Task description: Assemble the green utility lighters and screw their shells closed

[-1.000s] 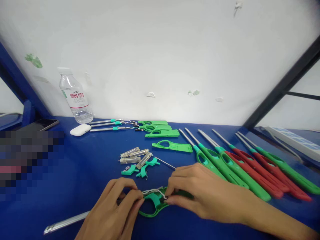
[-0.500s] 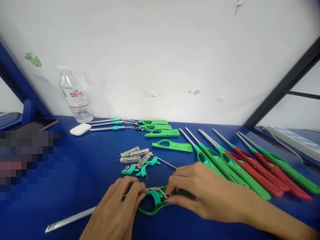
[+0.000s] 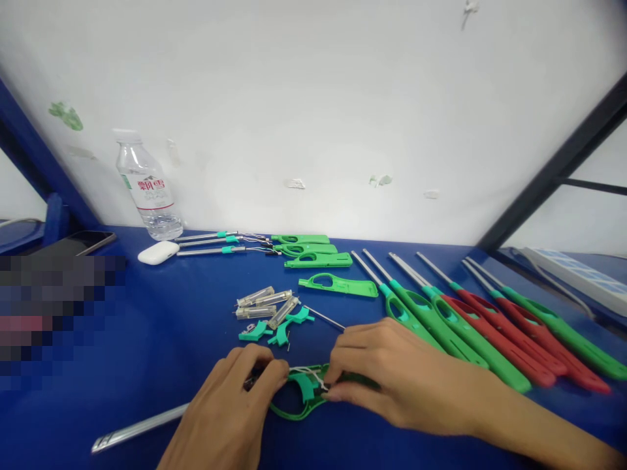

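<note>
A green lighter shell half [image 3: 294, 416] lies on the blue table, with a teal trigger [image 3: 307, 386] in its loop and thin white wires [image 3: 306, 370] along its upper edge. My left hand [image 3: 228, 405] is closed over the shell's front end, where a metal lighter tube [image 3: 140, 427] passes under it and sticks out to the left. What its fingertips pinch there is partly hidden. My right hand [image 3: 386, 375] is closed at the rear half, thumb and forefinger pinching a small black part [image 3: 321, 391] at the wires' end. The hand hides most of the shell's handle.
Clear fuel tanks [image 3: 256, 313] and loose teal triggers [image 3: 255, 331] lie beyond my hands. Green shell halves [image 3: 337, 285] and wired tubes [image 3: 210, 250] lie farther back. Assembled green and red lighters [image 3: 509, 329] are on the right. A water bottle [image 3: 149, 189], white case [image 3: 158, 252] and phone [image 3: 78, 243] stand left.
My left thumb has shifted slightly to the right over the shell's front end. The metal tube's free end has moved a little to the right. My right hand keeps its pinch.
</note>
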`<state>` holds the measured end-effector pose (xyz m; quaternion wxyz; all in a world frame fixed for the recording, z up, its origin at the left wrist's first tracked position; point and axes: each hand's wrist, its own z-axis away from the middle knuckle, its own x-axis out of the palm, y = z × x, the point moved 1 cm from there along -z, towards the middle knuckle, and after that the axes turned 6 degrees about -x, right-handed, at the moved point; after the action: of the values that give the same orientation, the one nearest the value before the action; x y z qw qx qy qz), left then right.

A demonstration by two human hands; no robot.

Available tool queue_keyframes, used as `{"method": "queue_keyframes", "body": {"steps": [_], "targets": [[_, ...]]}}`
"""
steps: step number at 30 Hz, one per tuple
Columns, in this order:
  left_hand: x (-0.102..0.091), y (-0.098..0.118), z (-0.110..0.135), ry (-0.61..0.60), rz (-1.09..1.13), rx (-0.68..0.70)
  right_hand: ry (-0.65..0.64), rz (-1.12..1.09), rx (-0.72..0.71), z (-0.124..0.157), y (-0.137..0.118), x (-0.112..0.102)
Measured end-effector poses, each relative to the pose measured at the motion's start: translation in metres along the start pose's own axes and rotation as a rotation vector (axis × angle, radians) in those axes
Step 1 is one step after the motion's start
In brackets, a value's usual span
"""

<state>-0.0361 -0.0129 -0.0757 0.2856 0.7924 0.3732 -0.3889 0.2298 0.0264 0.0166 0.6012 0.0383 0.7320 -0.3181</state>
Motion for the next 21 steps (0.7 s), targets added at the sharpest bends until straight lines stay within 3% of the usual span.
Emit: {"method": "queue_keyframes", "body": {"steps": [11,21], "targets": [[-0.015,0.017,-0.006,0.089,0.031,-0.012,-0.036,0.054,-0.077,0.001,0.003,0.000],[-0.017,0.019,-0.010,0.051,0.080,-0.001,-0.041,0.232,-0.155,0.002,0.000,0.006]]}}
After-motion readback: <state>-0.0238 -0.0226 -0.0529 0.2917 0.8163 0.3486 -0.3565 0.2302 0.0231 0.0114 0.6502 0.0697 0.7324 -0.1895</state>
